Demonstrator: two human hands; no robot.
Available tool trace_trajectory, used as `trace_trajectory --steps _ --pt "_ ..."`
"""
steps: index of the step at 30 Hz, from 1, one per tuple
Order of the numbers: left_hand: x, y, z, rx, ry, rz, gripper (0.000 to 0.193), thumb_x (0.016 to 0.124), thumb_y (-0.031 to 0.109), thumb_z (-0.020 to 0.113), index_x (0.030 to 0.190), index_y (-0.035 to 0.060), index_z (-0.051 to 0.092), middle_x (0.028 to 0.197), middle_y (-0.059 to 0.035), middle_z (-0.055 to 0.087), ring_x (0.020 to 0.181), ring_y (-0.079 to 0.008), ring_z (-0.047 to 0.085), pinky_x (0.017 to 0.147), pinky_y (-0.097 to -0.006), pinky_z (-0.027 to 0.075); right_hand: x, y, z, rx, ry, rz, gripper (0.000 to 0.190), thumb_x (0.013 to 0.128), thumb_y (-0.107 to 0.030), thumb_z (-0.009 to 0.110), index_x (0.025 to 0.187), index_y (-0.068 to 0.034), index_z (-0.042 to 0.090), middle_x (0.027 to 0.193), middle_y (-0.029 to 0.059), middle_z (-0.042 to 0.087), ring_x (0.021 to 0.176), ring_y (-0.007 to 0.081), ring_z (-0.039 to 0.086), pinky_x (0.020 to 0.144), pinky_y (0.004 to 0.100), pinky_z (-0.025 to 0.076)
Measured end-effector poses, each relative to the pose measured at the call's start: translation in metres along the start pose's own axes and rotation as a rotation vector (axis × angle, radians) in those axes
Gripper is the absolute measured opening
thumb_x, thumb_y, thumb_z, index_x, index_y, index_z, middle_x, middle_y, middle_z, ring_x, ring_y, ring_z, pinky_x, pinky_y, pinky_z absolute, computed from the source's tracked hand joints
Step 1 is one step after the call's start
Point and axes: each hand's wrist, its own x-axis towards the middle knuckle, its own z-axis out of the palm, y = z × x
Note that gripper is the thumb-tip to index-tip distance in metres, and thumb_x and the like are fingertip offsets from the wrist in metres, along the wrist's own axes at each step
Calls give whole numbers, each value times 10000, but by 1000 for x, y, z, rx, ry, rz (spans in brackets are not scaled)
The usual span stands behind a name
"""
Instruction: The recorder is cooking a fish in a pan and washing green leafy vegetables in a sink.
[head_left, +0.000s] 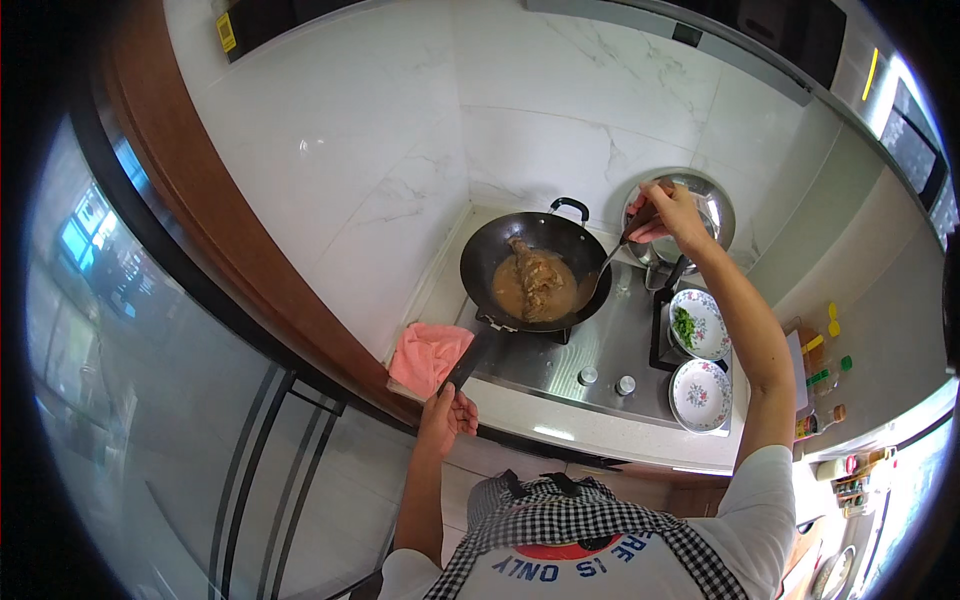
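A black wok (480, 255) stands on the left burner of a steel gas stove. In it a large piece of browned meat (536, 277) lies in brown broth (506, 289). My left hand (448, 420) is at the end of the wok's long black handle (474, 354), thumb on top; the other fingers are curled. My right hand (667, 214) holds the brown handle of a metal cooking utensil (611, 256), whose head dips into the broth at the wok's right side and is partly hidden.
A pink cloth (427, 356) lies left of the stove. Right of the wok are a bowl of chopped greens (709, 319) and a floral bowl (700, 397). A round metal lid (720, 206) leans against the wall behind my right hand. Several bottles (825, 421) stand at the right.
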Motion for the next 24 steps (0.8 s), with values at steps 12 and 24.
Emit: trace_trajectory --steps 12,24 --pt "1 9 -1 44 -11 68 309 971 327 476 804 66 486 704 -114 595 542 -187 584 452 -299 488 -8 29 16 135 47 -13 522 953 -439 460 813 60 529 663 193 623 540 264 662 455 301 565" --pt "6 10 -5 59 31 32 339 962 371 489 800 73 494 690 -107 597 539 -195 590 452 -302 485 -19 12 10 78 5 -45 402 945 -309 466 804 59 544 641 185 624 519 247 652 450 288 549"
